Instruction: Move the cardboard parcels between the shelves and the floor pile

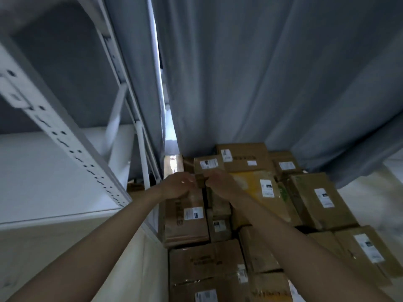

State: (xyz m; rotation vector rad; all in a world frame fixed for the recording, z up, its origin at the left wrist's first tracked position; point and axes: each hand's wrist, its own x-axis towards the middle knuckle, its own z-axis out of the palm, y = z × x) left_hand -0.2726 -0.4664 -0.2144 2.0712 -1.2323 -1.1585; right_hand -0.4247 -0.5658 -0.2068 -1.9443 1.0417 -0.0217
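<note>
Both hands meet on a small cardboard parcel atop the floor pile, left hand and right hand curled round its near edge, shelf lying to the left.

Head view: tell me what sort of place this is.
Probably a parcel storeroom or small warehouse corner. A pile of labelled cardboard parcels covers the floor, a white metal shelving rack stands to the left, and grey curtains hang behind. Both hands hold a small box over the pile.
</note>
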